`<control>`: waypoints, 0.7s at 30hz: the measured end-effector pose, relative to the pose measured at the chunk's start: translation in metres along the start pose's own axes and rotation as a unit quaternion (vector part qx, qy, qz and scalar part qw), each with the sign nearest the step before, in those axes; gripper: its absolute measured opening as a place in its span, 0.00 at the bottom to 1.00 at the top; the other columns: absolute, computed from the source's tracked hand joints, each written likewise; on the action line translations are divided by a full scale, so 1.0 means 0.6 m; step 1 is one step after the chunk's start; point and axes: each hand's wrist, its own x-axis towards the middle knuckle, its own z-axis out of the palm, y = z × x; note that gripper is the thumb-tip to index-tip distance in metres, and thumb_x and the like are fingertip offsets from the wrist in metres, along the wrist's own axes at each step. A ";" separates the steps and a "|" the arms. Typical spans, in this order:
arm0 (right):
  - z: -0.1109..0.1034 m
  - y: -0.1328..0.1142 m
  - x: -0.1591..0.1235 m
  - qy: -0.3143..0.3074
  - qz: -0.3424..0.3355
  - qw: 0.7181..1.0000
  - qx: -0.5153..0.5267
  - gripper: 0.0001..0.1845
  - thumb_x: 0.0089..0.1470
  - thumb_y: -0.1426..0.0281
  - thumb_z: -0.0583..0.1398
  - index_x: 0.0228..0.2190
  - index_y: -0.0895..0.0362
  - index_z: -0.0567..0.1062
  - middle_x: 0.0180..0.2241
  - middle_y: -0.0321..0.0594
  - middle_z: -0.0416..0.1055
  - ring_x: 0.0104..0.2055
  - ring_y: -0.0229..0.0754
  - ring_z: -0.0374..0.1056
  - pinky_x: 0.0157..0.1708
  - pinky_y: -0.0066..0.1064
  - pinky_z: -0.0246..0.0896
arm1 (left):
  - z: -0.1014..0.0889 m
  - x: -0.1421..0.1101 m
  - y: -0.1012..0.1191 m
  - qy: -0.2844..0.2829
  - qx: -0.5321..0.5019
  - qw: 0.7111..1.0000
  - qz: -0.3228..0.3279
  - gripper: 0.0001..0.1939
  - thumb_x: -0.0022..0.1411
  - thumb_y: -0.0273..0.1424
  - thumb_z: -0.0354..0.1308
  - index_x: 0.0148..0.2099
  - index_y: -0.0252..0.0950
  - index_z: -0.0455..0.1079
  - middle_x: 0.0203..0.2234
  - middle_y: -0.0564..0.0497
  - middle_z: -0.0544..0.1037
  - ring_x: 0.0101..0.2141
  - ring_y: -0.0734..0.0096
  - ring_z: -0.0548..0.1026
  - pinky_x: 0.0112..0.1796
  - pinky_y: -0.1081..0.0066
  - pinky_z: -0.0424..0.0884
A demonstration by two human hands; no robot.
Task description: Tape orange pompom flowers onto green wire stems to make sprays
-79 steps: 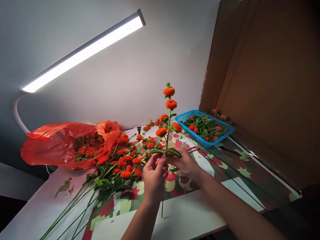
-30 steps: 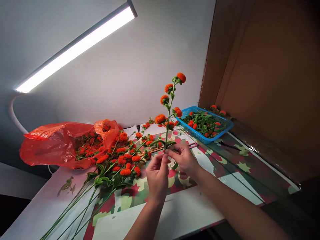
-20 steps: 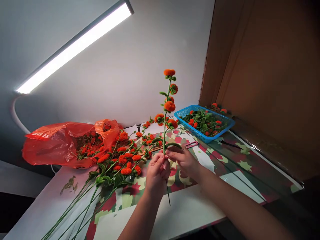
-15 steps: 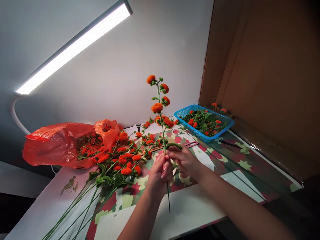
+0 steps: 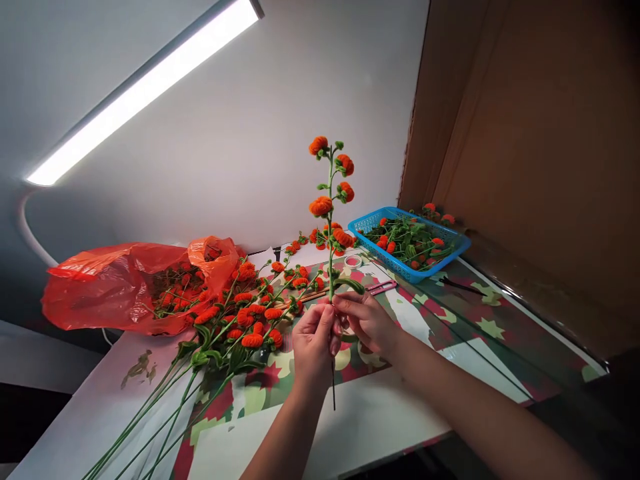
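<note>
An artificial flower stem (image 5: pixel 330 250) with several fuzzy orange blooms stands upright between my two hands. My left hand (image 5: pixel 314 337) is closed, thumb and fingers pinching the stem low down, below a green leaf (image 5: pixel 349 285). My right hand (image 5: pixel 367 323) pinches the same spot from the other side, just under that leaf. The thin bare end of the stem (image 5: pixel 334 393) pokes out beneath my fingers. Whether a strip of tape lies between the fingertips I cannot make out. To the left, a pile of finished-looking orange flower stems (image 5: pixel 245 320) lies on the table.
A red plastic bag (image 5: pixel 110 287) full of orange flowers lies at the left. A blue basket (image 5: pixel 425 272) of green stems and blooms stands at the back right, near a cardboard wall (image 5: pixel 525 147). A tape roll (image 5: pixel 353 262) and a pink cutter (image 5: pixel 383 287) lie behind my hands. A lamp (image 5: pixel 150 93) glows above.
The flower stem has turned about its axis between my fingers, its blooms facing different ways. Its top swung left, then back toward upright. Both hands keep their pinch at the base.
</note>
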 end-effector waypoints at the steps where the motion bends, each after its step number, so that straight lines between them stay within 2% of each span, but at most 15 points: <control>1: -0.002 0.000 0.000 -0.010 -0.002 1.000 -0.003 0.11 0.43 0.64 0.65 0.20 0.59 0.74 0.16 0.31 0.63 0.19 0.31 0.57 0.21 0.25 0.50 | -0.002 0.002 0.002 -0.024 -0.019 0.999 -0.030 0.15 0.48 0.39 0.64 0.25 0.33 0.66 0.12 0.59 0.64 0.09 0.90 0.52 0.10 0.84 0.46; 3: -0.006 -0.002 0.000 -0.007 -0.024 1.000 -0.017 0.10 0.42 0.65 0.66 0.20 0.59 0.75 0.17 0.31 0.64 0.20 0.30 0.56 0.21 0.24 0.50 | -0.006 0.005 0.004 -0.070 -0.055 0.991 -0.102 0.16 0.45 0.40 0.65 0.25 0.33 0.65 0.10 0.61 0.62 0.08 0.90 0.48 0.09 0.84 0.43; 5: -0.007 -0.008 0.000 0.014 -0.047 0.998 -0.036 0.10 0.41 0.65 0.66 0.19 0.59 0.75 0.18 0.32 0.65 0.20 0.30 0.55 0.21 0.24 0.49 | -0.007 0.006 0.003 -0.084 -0.064 0.985 -0.139 0.17 0.45 0.41 0.65 0.25 0.34 0.65 0.10 0.62 0.60 0.07 0.89 0.48 0.08 0.84 0.44; 7: -0.005 -0.015 0.001 0.049 -0.069 0.995 -0.055 0.11 0.40 0.65 0.67 0.19 0.59 0.74 0.17 0.31 0.65 0.20 0.30 0.55 0.21 0.25 0.50 | -0.004 0.002 0.000 -0.057 -0.016 0.993 -0.102 0.15 0.47 0.40 0.64 0.27 0.34 0.67 0.12 0.60 0.64 0.09 0.86 0.56 0.09 0.83 0.52; 10: -0.002 -0.023 0.004 0.108 -0.112 0.985 -0.078 0.12 0.38 0.65 0.67 0.18 0.59 0.73 0.17 0.31 0.64 0.21 0.31 0.56 0.23 0.26 0.51 | 0.001 -0.009 -0.004 -0.004 0.112 0.993 0.020 0.11 0.50 0.36 0.63 0.30 0.33 0.70 0.17 0.56 0.69 0.14 0.81 0.65 0.16 0.79 0.62; 12: -0.001 -0.024 0.006 0.128 -0.129 0.979 -0.088 0.11 0.38 0.65 0.68 0.18 0.59 0.73 0.18 0.31 0.65 0.22 0.31 0.57 0.24 0.26 0.52 | 0.004 -0.014 -0.003 0.013 0.164 0.984 0.071 0.10 0.52 0.35 0.62 0.29 0.33 0.71 0.17 0.56 0.69 0.15 0.80 0.67 0.18 0.78 0.63; 14: -0.003 -0.022 0.006 0.125 -0.127 0.980 -0.084 0.10 0.39 0.65 0.68 0.20 0.59 0.74 0.18 0.32 0.65 0.22 0.31 0.57 0.23 0.26 0.52 | 0.005 -0.014 -0.002 0.017 0.152 0.985 0.074 0.10 0.54 0.35 0.61 0.28 0.32 0.70 0.16 0.56 0.69 0.15 0.81 0.66 0.17 0.79 0.62; 16: -0.006 -0.019 0.005 0.093 -0.115 0.987 -0.059 0.10 0.40 0.65 0.67 0.20 0.59 0.75 0.17 0.31 0.65 0.20 0.31 0.56 0.22 0.26 0.51 | 0.003 -0.010 0.000 -0.005 0.087 0.996 0.031 0.11 0.53 0.36 0.61 0.28 0.33 0.69 0.16 0.56 0.69 0.12 0.84 0.63 0.14 0.82 0.59; 18: -0.009 -0.018 0.004 0.040 -0.090 0.995 -0.029 0.11 0.42 0.64 0.66 0.19 0.58 0.74 0.17 0.31 0.64 0.20 0.31 0.57 0.23 0.26 0.52 | -0.001 -0.004 0.000 -0.049 0.000 0.998 -0.041 0.13 0.51 0.37 0.63 0.28 0.32 0.67 0.15 0.58 0.68 0.09 0.89 0.57 0.11 0.85 0.52; 21: -0.012 -0.019 0.002 -0.023 -0.047 0.999 0.009 0.11 0.44 0.64 0.65 0.21 0.58 0.75 0.17 0.32 0.65 0.22 0.32 0.60 0.26 0.26 0.54 | -0.009 0.002 -0.002 -0.126 -0.119 0.973 -0.151 0.14 0.50 0.37 0.64 0.28 0.33 0.65 0.12 0.62 0.62 0.07 0.93 0.46 0.08 0.87 0.43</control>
